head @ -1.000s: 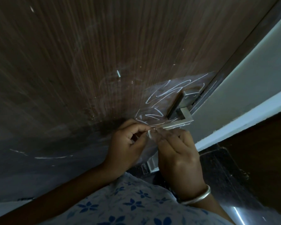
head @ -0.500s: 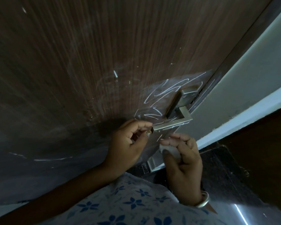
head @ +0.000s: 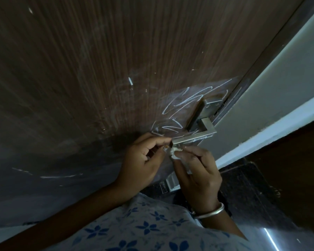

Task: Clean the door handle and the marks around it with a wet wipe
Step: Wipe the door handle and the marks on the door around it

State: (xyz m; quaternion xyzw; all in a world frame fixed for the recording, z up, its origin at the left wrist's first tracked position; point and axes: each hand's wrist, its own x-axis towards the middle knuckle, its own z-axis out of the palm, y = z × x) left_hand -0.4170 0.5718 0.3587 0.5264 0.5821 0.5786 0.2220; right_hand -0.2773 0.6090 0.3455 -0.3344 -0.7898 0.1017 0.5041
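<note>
While the wooden door [head: 80, 69] is scrawled with marks [head: 185, 100] round the rigid door handle [head: 194, 137], the left hand [head: 145, 158] is curled at its tip, contents unclear; just below, the right hand [head: 199, 171] is wrapped round the limp wet wipe [head: 174, 153], best bunched.

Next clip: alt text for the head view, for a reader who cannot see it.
A right hand holds a crumpled white wet wipe just under the free end of a metal door handle, while the left hand, fingers curled, meets that end. White scribbled marks cover the dark wooden door around the handle's plate.
</note>
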